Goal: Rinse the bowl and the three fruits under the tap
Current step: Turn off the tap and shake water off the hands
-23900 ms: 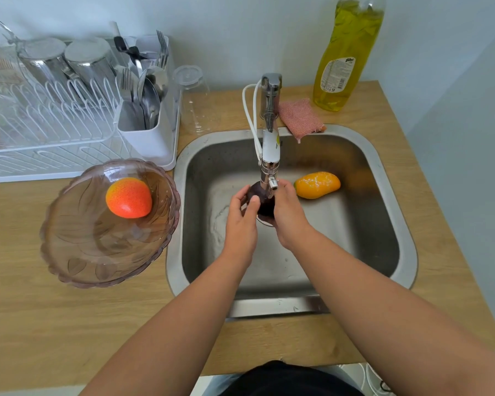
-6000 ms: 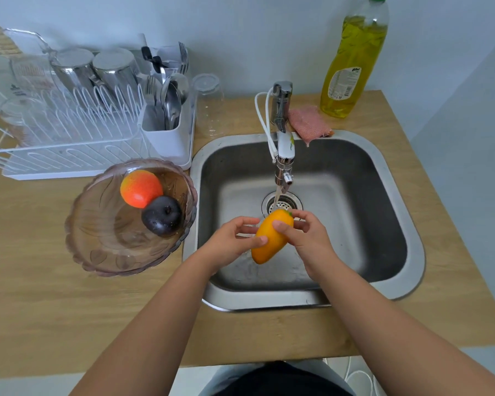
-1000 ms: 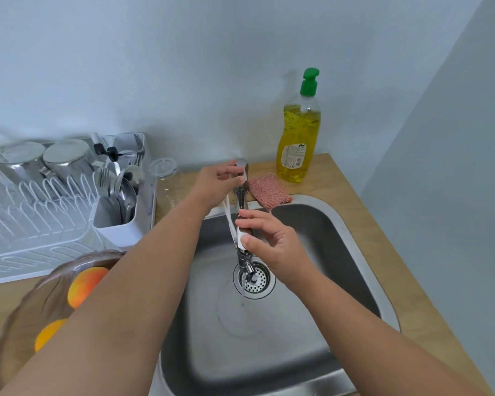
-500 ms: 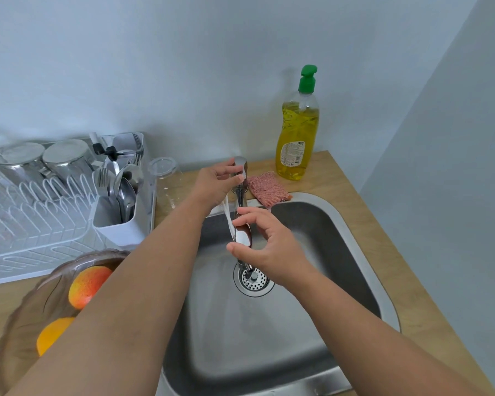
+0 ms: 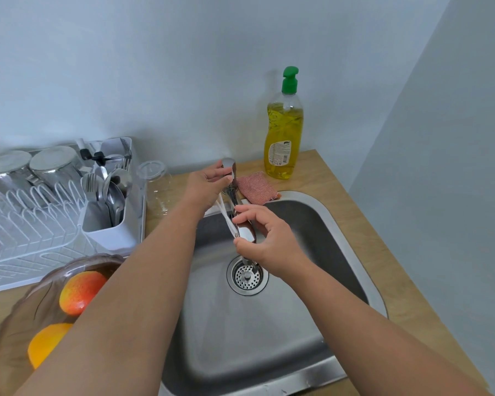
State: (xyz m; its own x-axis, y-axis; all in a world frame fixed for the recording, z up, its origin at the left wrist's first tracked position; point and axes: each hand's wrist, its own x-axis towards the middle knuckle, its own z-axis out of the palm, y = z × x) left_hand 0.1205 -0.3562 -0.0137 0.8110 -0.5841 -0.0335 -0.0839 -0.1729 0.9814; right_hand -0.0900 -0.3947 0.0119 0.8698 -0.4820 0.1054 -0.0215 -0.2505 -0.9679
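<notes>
The brown glass bowl (image 5: 77, 262) stands on the counter at the lower left. In it lie a red-orange fruit (image 5: 80, 291) and a yellow-orange fruit (image 5: 45, 344); my left forearm hides the rest of the bowl. My left hand (image 5: 207, 182) grips the handle on top of the chrome tap (image 5: 228, 164). My right hand (image 5: 266, 238) curls around the tap spout (image 5: 245, 232) above the drain (image 5: 247, 277). I see no water running. The steel sink (image 5: 352, 224) has nothing in it.
A white dish rack (image 5: 35, 224) with steel cups and a cutlery holder stands at the left. An upturned clear glass (image 5: 152, 178) sits next to it. A yellow dish soap bottle (image 5: 283, 138) and a pink scrub pad (image 5: 256, 188) are behind the sink.
The thin stream under the spout a second ago is gone. My right hand has slid a little up the spout and closed on it. My left hand stays on the handle.
</notes>
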